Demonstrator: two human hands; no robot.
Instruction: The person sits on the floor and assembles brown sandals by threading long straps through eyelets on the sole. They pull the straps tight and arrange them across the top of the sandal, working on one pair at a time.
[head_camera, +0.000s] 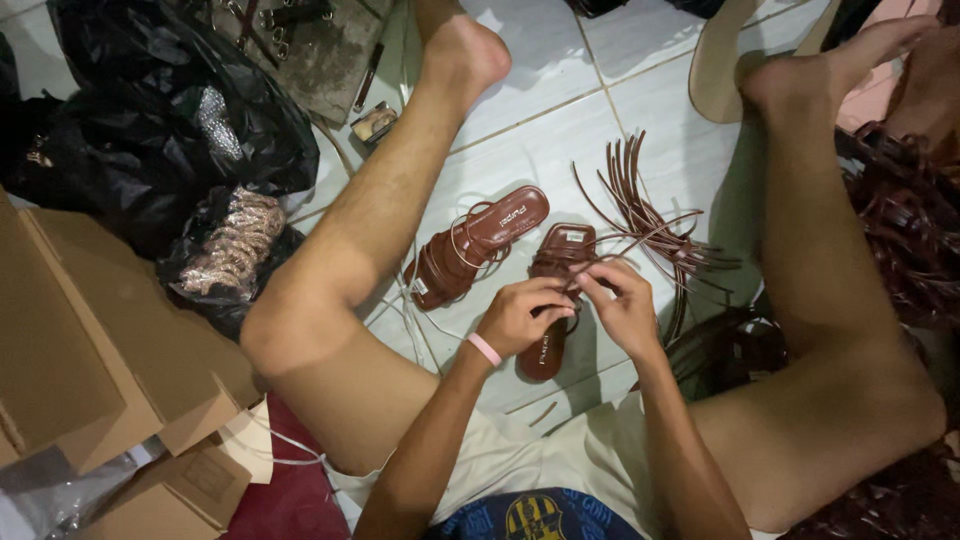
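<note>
On the white tiled floor (560, 150), between the seated person's spread legs, lies a brown sandal (556, 300), sole up toward the camera and heel toward the body. Both hands work over its front half. The left hand (520, 318), a pink wristband (485, 349) at its wrist, rests on the sandal's middle with fingers curled; its grip appears pressed together on a thin brown strap (610, 262), though the exact contact is hidden by the knuckles. The right hand (625, 308) meets it from the other side, thumb and forefinger pinching the same strap just above the sole. A second brown sandal (478, 245), already carrying crossed straps, lies just beside the first, toward the left leg. A fan of loose brown straps (650, 215) spreads on the floor beyond the hands, near the right leg. Cardboard boxes (90, 350) stand at the left edge of the floor, black plastic bags (150, 120) behind them, one holding glittering trim (235, 245).

Judged from this arrangement, the step in hand is the fitting of a strap to the unfinished sandal: one is done, the other under way. The next move would seem to call for a firm pinch on the strap's end, steady tension, and the left hand holding the sole flat against the floor.
</note>
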